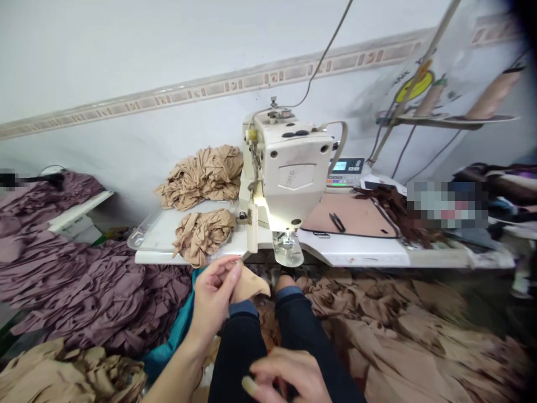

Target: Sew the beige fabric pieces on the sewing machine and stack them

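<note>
The person's left hand [213,299] is closed in a pinch, with thumb and fingers gripping a small piece of beige sheer fabric [249,285] that sticks out past the fingertips. The piece is held up in the air just in front of the white table edge, a little to the left of the sewing machine's presser foot [287,249], and does not touch it. The right hand [285,375] is lower down, over the person's dark trousers [239,358], half curled with its fingers bent and its thumb pointing left. From here I can't tell whether it is holding anything. The white industrial sewing machine [289,168] stands on the table [168,235], with two rumpled bundles of beige fabric [199,176] on the table to its left, one behind the other. To its right, a small pair of black snips [337,222] lies on a tan mat [348,215]. Mauve fabric [92,291] is heaped to the person's left, with a teal cloth [176,330] beside it, and more beige fabric [403,330] covers the floor to the right.
</note>
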Demonstrator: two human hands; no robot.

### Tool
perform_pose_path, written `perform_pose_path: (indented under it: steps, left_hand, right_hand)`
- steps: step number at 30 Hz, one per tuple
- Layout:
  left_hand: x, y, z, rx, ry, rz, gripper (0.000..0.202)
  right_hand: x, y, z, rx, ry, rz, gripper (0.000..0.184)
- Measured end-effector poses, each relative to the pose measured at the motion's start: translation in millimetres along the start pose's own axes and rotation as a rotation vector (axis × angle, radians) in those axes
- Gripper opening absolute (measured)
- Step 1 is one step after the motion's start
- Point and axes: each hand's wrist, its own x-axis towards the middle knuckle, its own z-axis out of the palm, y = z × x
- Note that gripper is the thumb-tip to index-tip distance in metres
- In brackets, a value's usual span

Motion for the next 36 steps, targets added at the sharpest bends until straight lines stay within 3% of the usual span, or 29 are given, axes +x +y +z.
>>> perform_pose_path:
  steps: [2,4,7,9,11,14,17,20,23,28,31,34,36]
  left_hand:
    - [-18,-25,8.4,-0.081,0.035,-0.148,0.034]
    - [-33,-42,14.0,-0.082,0.025,-0.216,0.038]
    - [-47,-54,15.8,0.056,-0.076,-0.113,0.032]
    - [-48,-58,12.4,0.183,-0.172,0.018,0.028]
    - [-44,-62,6.1,0.301,-0.327,0.072,0.026]
    - [-36,-70,-4.2,0.377,-0.62,-0.029,0.03]
    - [-37,-75,-8.9,0.226,-0.842,-0.141,0.038]
    - [-44,-75,-4.1,0.067,-0.969,-0.322,0.04]
    - [-48,-72,8.2,0.07,-0.961,-0.419,0.042]
    - [-40,-65,26.3,0.201,-0.882,-0.227,0.035]
    - [-33,-67,27.6,0.232,-0.822,-0.22,0.036]
    - [-28,-70,24.6,0.129,-0.696,-0.255,0.032]
    - [-24,-70,22.7,0.052,-0.646,-0.254,0.04]
  right_hand:
    - [9,-5,3,-0.063,0.115,0.024,0.026]
    - [13,-1,9,-0.098,0.168,0.139,0.045]
    - [15,15,14,0.054,0.125,0.358,0.061]
    - [17,26,10,0.15,0.077,0.469,0.042]
    - [21,32,-7,0.119,0.077,0.503,0.024]
    - [29,31,-47,0.037,0.046,0.514,0.03]
    - [35,25,-89,0.108,-0.138,0.549,0.036]
    - [39,25,-113,0.155,-0.189,0.578,0.044]
    - [40,34,-118,0.122,-0.205,0.537,0.048]
    - [36,44,-117,0.124,-0.346,0.528,0.034]
    - [36,43,-123,0.089,-0.248,0.527,0.037]
    - [37,41,-128,0.041,-0.101,0.549,0.04]
    - [38,39,-127,0.023,-0.022,0.539,0.04]
